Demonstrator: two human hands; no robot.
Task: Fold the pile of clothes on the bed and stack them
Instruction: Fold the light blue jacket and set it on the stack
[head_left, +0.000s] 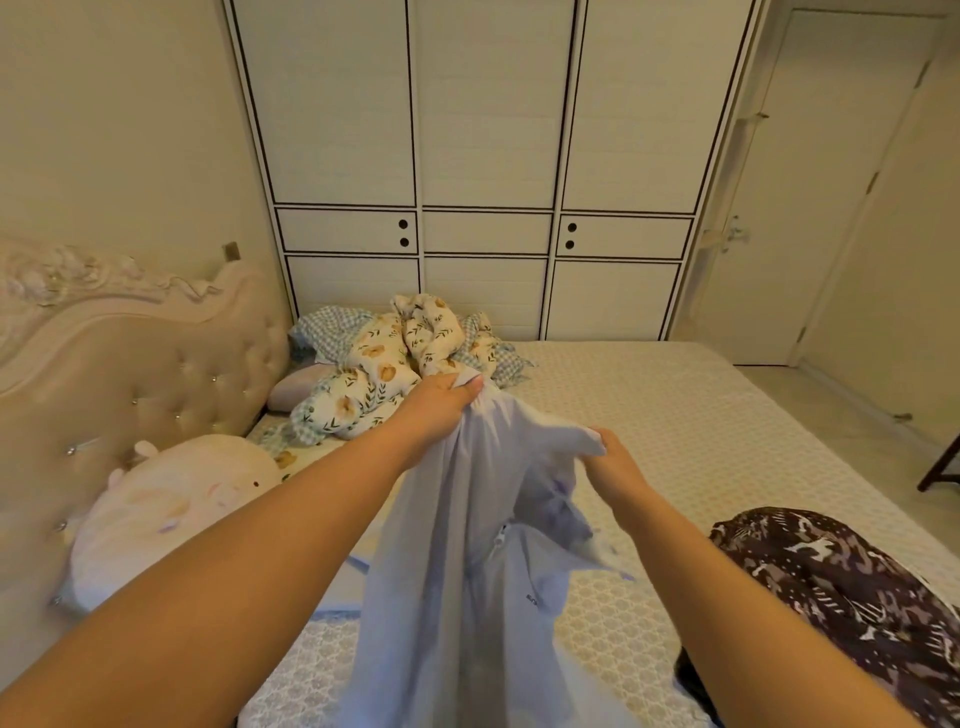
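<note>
Pale lavender zip garment (467, 545) hangs above the bed (675, 405), bunched in the left hand (441, 402) and pinched at an edge by the right hand (610, 457). Spreading both hands apart before laying it flat should yield cleaner folds.

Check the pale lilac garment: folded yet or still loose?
Loose, not folded. The pale lilac garment hangs bunched between the left hand and right hand, both gripping its top edge above the bed.
</note>
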